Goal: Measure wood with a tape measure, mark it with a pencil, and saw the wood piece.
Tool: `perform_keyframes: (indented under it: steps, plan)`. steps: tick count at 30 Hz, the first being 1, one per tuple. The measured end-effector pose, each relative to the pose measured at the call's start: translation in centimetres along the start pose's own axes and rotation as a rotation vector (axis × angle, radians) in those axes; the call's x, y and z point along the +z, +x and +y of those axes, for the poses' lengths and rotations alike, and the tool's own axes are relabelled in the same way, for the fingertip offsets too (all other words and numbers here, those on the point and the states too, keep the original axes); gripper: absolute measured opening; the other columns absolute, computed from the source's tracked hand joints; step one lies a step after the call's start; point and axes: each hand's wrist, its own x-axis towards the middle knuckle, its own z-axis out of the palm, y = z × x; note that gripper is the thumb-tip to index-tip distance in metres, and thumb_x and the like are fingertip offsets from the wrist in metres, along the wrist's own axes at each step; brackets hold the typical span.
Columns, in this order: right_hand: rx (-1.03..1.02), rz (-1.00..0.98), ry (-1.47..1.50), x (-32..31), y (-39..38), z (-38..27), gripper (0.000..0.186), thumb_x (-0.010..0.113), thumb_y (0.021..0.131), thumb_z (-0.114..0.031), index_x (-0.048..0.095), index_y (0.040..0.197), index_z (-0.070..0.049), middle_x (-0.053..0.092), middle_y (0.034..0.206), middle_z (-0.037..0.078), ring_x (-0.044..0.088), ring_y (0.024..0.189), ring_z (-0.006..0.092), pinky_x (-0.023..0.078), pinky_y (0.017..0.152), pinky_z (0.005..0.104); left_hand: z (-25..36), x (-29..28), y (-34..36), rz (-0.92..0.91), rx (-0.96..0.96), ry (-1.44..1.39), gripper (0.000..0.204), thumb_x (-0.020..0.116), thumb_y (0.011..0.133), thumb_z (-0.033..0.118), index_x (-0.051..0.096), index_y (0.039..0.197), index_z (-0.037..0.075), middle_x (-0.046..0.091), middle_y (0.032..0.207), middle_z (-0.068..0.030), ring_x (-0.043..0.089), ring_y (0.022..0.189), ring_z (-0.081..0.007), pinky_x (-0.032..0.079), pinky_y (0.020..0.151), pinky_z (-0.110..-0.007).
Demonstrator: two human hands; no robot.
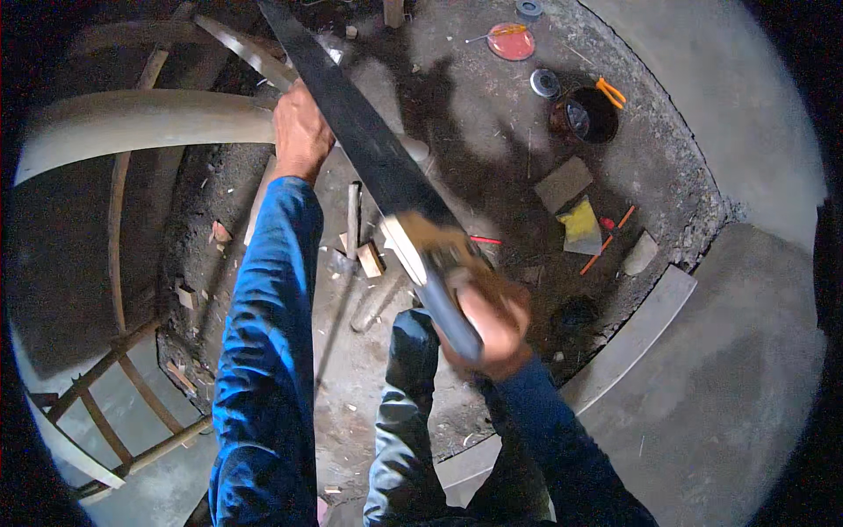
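My right hand (492,325), slightly smeared by motion, is closed around the handle of a hand saw (378,149). Its long dark blade slants up and to the left, past my left hand, and the handle is tan and dark grey. My left hand (301,132) is closed at the right end of a pale wooden board (167,119), which stretches to the left edge of the view. Its fingertips are hidden behind the blade. A lighter wooden strip (250,53) slants down to the top of that hand. Whether the saw teeth touch wood cannot be seen.
Wood offcuts (371,260) lie on the floor below the saw. At the right are a dark bucket (597,119), orange-handled pliers (610,92), a red lid (511,41) and a yellow-and-white packet (580,227). A wooden ladder-like frame (110,430) is at the lower left.
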Motion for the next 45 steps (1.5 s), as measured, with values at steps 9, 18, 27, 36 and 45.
perform_keyframes:
  steps: [9,18,27,36,45]
  plan:
    - [0.523,-0.433,-0.181,-3.0,-3.1,-1.5,0.037,0.068,0.078,-0.021,0.066,0.112,-0.008,0.067,0.094,0.014,0.066,0.087,0.0362,0.054,0.078,0.0446,-0.8,-0.6,-0.5,0.002,0.155,0.198,0.025,0.069,0.075,0.012,0.063,0.095,-0.002,0.065,0.088,-0.0291,0.063,0.089,-0.0465,0.05,0.077,-0.05]
    - [0.146,-0.289,-0.241,-2.8,-5.3,-0.5,0.032,0.073,0.073,-0.012,0.064,0.102,-0.001,0.066,0.09,0.016,0.066,0.079,0.0346,0.055,0.073,0.0403,-0.1,-1.5,0.1,0.03,0.072,0.228,0.023,0.07,0.078,0.021,0.067,0.091,0.002,0.067,0.086,-0.0247,0.065,0.087,-0.0441,0.05,0.076,-0.048]
    - [0.076,-0.226,-0.135,-1.1,0.0,-2.0,0.036,0.074,0.069,-0.016,0.069,0.103,-0.005,0.068,0.092,0.012,0.066,0.085,0.033,0.055,0.077,0.039,-2.1,-1.8,0.3,0.001,0.065,-0.079,0.025,0.069,0.079,0.016,0.065,0.098,0.0,0.068,0.089,-0.0256,0.064,0.088,-0.0464,0.051,0.074,-0.047]
    - [0.029,-0.063,-0.002,0.4,4.5,-1.1,0.03,0.076,0.068,-0.015,0.07,0.094,-0.004,0.067,0.088,0.014,0.067,0.077,0.032,0.055,0.07,0.0396,-0.5,-1.5,0.2,0.008,0.052,-0.108,0.022,0.065,0.079,0.01,0.062,0.096,-0.003,0.067,0.088,-0.0268,0.063,0.089,-0.0466,0.05,0.075,-0.048]
    - [0.522,-0.353,-0.027,-2.5,1.2,-2.5,0.022,0.069,0.073,-0.019,0.067,0.093,-0.01,0.066,0.096,0.013,0.064,0.085,0.034,0.053,0.074,0.044,-2.7,-1.0,0.6,0.016,0.094,-0.048,0.023,0.064,0.079,0.012,0.063,0.097,-0.001,0.066,0.093,-0.0278,0.063,0.092,-0.0459,0.049,0.078,-0.048]
